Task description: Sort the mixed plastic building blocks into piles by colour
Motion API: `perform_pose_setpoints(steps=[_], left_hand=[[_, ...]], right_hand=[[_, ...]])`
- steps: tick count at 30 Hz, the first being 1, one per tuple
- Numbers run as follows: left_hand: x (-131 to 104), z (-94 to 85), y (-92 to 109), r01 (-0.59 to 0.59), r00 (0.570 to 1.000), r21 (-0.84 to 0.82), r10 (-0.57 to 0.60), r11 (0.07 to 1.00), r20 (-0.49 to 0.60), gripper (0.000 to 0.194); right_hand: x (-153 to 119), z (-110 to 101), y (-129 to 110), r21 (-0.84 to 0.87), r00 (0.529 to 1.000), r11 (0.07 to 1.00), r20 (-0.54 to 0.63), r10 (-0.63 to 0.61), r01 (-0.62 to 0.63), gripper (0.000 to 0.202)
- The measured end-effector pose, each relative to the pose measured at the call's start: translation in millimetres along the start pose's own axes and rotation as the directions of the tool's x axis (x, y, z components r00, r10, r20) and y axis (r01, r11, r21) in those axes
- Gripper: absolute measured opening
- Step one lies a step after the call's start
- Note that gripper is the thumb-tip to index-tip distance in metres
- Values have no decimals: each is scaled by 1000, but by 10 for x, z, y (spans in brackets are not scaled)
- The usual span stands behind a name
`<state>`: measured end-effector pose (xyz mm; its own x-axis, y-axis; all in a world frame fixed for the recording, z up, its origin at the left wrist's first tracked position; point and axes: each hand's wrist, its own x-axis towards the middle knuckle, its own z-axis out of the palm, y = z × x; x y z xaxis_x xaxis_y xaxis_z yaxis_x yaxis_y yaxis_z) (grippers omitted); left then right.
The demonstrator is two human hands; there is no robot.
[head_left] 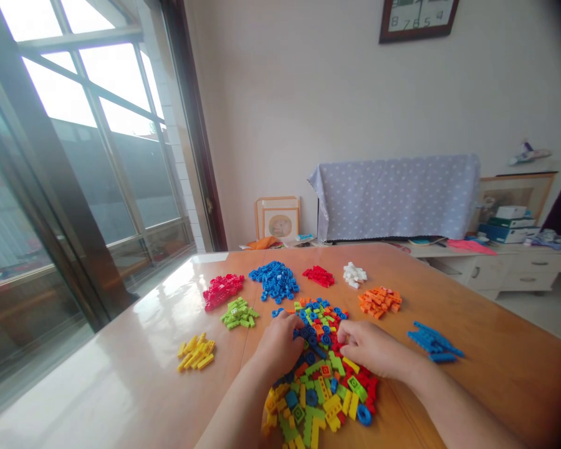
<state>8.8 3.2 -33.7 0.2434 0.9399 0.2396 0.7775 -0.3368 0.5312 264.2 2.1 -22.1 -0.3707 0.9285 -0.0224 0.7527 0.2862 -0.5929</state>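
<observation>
A mixed pile of plastic building bricks (325, 405) in yellow, green, blue, red and orange lies in front of me on the wooden table. My left hand (283, 340) rests at the pile's left side, its fingers curled down by dark blue round pieces (312, 337). Whatever those fingertips may hold is hidden. Opposite it, my right hand (367, 348) is at the right side of the pile, thumb and fingers bent together beside red bricks (368, 381). I cannot make out any piece between them.
Sorted heaps ring the pile on the table (140, 374): yellow (196, 353), light green (239, 313), pinkish red (223, 290), blue (275, 280), red (318, 275), white (354, 274), orange (380, 302) and long blue bricks (434, 342). A cloth-covered object (397, 198) stands behind.
</observation>
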Motion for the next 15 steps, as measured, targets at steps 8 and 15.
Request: perform_pose_setpoints(steps=[8,15], left_hand=[[2,-1,40,20,999,-34,-21,999,-30,40],[28,-1,-9,96,995,-147,-101,984,-26,45]], right_hand=[[69,94,66,-12,999,999,7,-34,34,8],[55,77,58,-17,999,999,8,-37,37,8]])
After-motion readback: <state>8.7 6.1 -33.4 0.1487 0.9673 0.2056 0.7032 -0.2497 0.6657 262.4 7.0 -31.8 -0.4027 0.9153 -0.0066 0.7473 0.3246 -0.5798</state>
